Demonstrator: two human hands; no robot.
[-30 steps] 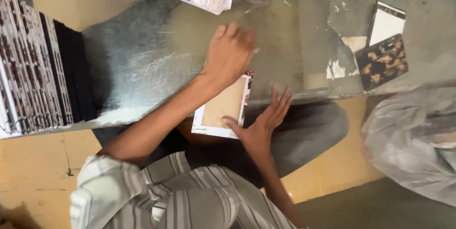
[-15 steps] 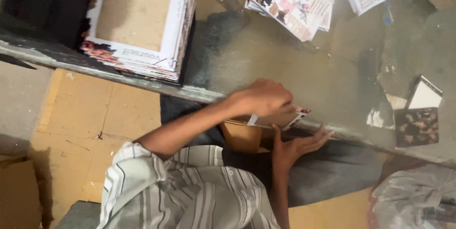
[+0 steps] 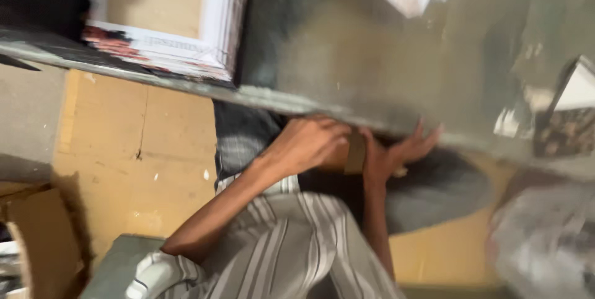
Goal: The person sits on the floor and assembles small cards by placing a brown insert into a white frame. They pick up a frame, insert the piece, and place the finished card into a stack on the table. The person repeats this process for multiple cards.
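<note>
Nearest us, our left hand [image 3: 310,144] curls over and our right hand [image 3: 396,153] spreads against a tan cardboard piece [image 3: 354,153], pinched between them at the bench [image 3: 279,97] edge. It looks light, stiff and creasable, best held by its edges. Farther left sits a stack of printed booklets [image 3: 167,57].

Your left hand [image 3: 307,144] and right hand [image 3: 396,153] are bare, with no gloves, rings or watch that show, though the blur could hide small things. Both forearms are uncovered to the elbow. You wear a loose garment [image 3: 291,249] in pale grey with broad white and darker stripes; it bunches in soft folds. A rolled whitish cuff [image 3: 152,277] shows low left.
</note>
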